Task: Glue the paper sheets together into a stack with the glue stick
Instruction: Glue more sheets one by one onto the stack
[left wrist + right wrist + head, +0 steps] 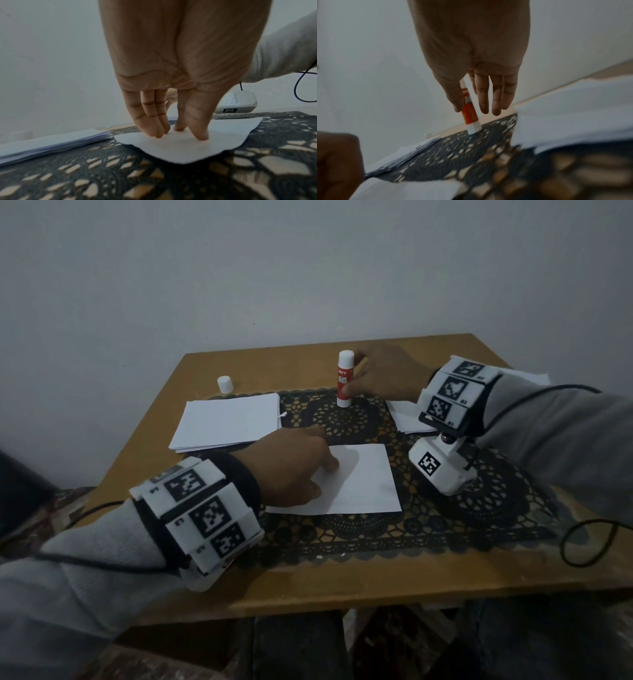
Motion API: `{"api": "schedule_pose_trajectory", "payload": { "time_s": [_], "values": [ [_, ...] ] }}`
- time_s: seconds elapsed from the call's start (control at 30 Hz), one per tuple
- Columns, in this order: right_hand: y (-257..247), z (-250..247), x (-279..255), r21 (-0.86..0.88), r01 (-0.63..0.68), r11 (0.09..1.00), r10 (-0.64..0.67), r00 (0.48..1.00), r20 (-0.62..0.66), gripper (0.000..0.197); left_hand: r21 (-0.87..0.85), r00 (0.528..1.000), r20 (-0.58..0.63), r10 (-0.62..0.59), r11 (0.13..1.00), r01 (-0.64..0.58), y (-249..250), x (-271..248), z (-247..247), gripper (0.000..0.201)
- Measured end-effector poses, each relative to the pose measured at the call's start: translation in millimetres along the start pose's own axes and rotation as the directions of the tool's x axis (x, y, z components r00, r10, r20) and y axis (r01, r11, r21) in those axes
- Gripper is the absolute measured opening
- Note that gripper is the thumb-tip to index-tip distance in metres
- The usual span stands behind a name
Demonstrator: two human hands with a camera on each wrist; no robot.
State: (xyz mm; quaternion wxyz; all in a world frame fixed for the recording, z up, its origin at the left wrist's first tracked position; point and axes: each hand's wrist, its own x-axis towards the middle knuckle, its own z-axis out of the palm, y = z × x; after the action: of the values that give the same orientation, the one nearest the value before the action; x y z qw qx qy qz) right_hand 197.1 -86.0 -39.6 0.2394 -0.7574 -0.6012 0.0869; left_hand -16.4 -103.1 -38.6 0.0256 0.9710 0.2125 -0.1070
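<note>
Left hand (pixel 291 467) lies flat-fingered on a single paper sheet (pixel 363 481) at the middle of the tabletop (pixel 342 587), on the black lace mat (pixel 445 529); left fingertips (pixel 158 134) press down on the sheet's left part, fingers straight, nothing pinched; sheet's near edge looks wavy in the left wrist view. Right hand (pixel 387 374) is at the glue stick (pixel 344 380), which stands upright on the mat's far edge, base down, near the tabletop's far side; thumb touches the red label on the near side, index finger reaches round the white top; in the right wrist view the other fingers (pixel 496 94) hang straight and apart from the tube; whether the thumb and index truly pinch it, cannot tell. A loose white cap (pixel 225 384) stands at the far-left of the tabletop; paper stack (pixel 229 421) just in front of it, left of the mat's centre; second stack (pixel 404 414) lies under the right wrist at the right side.
</note>
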Motion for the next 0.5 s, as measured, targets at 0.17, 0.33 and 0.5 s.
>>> {"api": "schedule_pose_trajectory", "payload": {
  "time_s": [0.17,0.33,0.5],
  "values": [
    [26.9,-43.2,-18.2,-0.104,-0.049,0.993,0.05,0.999,0.002,0.043,0.01,1.0,-0.003,-0.006,1.0,0.006,0.7,0.5,1.3,0.05],
    [80.2,-81.6,-58.1,-0.421,-0.077,0.904,0.116,0.991,0.067,0.03,0.038,1.0,0.003,-0.012,0.999,0.012,3.0,-0.3,0.6,0.051],
    [114.0,-95.2,-91.1,-0.583,-0.063,0.81,0.233,0.947,0.221,0.048,0.053,0.999,0.023,-0.029,0.998,0.027,6.4,-1.9,-0.3,0.05]
  ]
}}
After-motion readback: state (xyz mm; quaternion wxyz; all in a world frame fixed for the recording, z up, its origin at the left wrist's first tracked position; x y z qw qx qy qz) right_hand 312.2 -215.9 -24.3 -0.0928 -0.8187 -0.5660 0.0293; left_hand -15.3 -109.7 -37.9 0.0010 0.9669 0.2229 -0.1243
